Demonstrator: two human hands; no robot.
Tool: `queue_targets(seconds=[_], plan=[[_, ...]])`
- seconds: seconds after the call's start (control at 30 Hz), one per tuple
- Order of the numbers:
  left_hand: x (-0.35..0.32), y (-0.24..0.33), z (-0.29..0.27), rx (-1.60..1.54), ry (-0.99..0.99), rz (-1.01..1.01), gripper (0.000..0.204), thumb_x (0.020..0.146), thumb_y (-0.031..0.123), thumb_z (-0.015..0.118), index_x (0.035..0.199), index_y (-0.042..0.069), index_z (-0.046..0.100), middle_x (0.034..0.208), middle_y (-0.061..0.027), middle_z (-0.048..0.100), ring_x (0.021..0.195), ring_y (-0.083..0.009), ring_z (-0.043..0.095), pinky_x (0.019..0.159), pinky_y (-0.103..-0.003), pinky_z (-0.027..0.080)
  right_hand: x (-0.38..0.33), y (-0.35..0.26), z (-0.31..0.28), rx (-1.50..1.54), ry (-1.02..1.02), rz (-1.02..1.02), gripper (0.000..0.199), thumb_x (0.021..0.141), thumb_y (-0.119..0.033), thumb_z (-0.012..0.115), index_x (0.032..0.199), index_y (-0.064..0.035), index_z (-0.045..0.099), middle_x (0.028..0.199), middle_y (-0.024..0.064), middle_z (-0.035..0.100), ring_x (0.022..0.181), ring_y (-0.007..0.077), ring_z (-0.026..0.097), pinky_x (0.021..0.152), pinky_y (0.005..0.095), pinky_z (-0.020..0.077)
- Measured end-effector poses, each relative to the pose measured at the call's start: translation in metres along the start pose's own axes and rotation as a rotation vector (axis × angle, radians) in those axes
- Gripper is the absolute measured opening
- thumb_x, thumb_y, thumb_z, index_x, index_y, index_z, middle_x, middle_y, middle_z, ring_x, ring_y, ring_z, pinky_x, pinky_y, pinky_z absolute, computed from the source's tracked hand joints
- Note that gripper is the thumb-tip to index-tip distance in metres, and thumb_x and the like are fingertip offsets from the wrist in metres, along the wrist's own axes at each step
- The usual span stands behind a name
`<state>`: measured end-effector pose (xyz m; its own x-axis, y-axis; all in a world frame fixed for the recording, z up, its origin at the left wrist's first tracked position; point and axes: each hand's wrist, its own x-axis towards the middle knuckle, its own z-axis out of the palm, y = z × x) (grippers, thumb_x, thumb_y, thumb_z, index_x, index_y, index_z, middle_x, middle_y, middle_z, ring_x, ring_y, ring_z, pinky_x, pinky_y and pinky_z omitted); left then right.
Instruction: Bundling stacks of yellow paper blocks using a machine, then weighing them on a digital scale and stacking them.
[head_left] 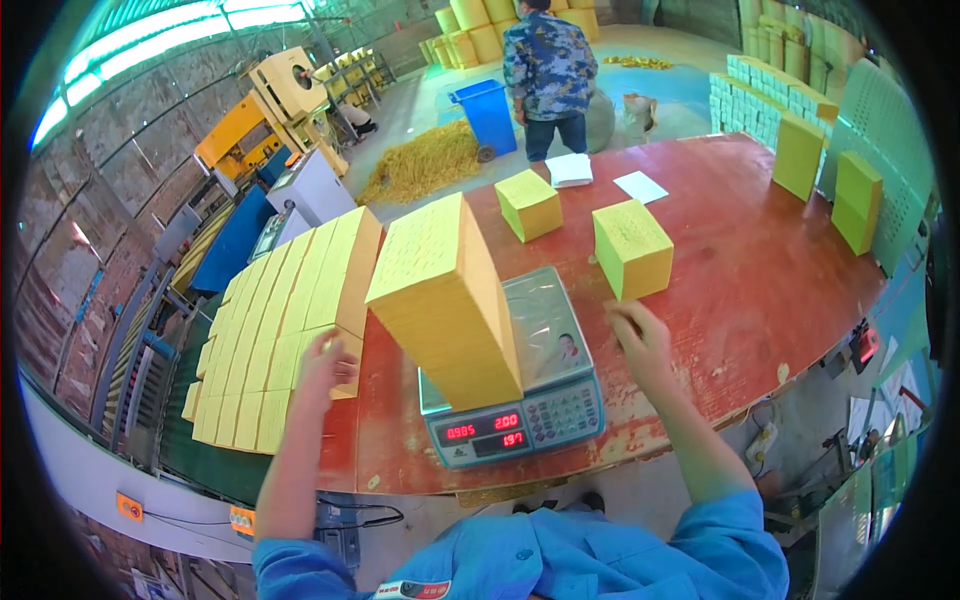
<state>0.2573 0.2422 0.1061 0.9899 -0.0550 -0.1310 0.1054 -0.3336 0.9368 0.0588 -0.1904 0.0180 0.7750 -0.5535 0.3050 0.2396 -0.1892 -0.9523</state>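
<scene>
A tall stack of yellow paper sheets (448, 300) stands on a grey electronic scale (540, 395) in front of me. My left hand (325, 365) rests on the near end of the rows of yellow paper bundles (275, 320) at my left, fingers on a bundle. My right hand (640, 335) hovers beside the scale's right edge, just below a yellow paper block (632, 248) on the red table (760, 280); its fingers are loosely curled and I see nothing in them.
Another yellow block (528, 204) and white sheets (570, 170) lie farther back on the table. Two upright yellow stacks (858, 200) stand at the right. A person in a patterned shirt (548, 70) stands by a blue bin (488, 115). Yellow machines (270, 110) sit at the left.
</scene>
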Motion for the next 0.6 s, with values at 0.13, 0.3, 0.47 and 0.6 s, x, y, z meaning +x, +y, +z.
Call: queue_targets(seconds=[0.13,0.3,0.47,0.6], plan=[[0.034,0.074,-0.012,0.233,0.026,0.133,0.066,0.091,0.013,0.055,0.153,0.023,0.032,0.08,-0.0088,0.066,0.065,-0.0148,0.063,0.056,-0.029,0.051,-0.051,0.097,-0.096,-0.276,0.136,-0.003,0.016,0.089,0.0,0.062,0.105,0.0,0.066,0.092,0.0109,0.065,0.073,0.0166,0.063,0.068,0.0296,0.0499],[0.097,0.201,0.032,0.683,0.097,0.476,0.078,0.083,0.0,0.052,0.154,0.026,0.033,0.074,-0.0088,0.063,0.062,-0.0137,0.062,0.057,-0.031,0.051,-0.079,0.092,-0.139,-0.553,0.132,-0.153,0.021,0.082,0.006,0.06,0.101,-0.0002,0.065,0.1,0.0157,0.064,0.092,0.0304,0.063,0.082,0.0364,0.05],[0.162,0.266,0.106,1.151,0.062,0.592,0.088,0.08,-0.009,0.045,0.157,0.028,0.022,0.09,-0.0199,0.07,0.064,-0.0219,0.066,0.06,-0.037,0.053,-0.098,0.089,-0.135,-0.681,0.074,-0.267,0.025,0.076,0.006,0.062,0.099,-0.0016,0.066,0.105,0.0148,0.064,0.105,0.0349,0.059,0.09,0.0422,0.0477],[0.173,0.299,0.181,1.21,-0.002,0.445,0.094,0.077,-0.013,0.037,0.159,0.027,0.012,0.099,-0.0274,0.069,0.067,-0.0263,0.069,0.06,-0.038,0.055,-0.095,0.088,-0.137,-0.749,0.076,-0.253,0.025,0.073,0.002,0.066,0.097,-0.0036,0.067,0.109,0.0124,0.065,0.109,0.0332,0.059,0.093,0.0433,0.0457]])
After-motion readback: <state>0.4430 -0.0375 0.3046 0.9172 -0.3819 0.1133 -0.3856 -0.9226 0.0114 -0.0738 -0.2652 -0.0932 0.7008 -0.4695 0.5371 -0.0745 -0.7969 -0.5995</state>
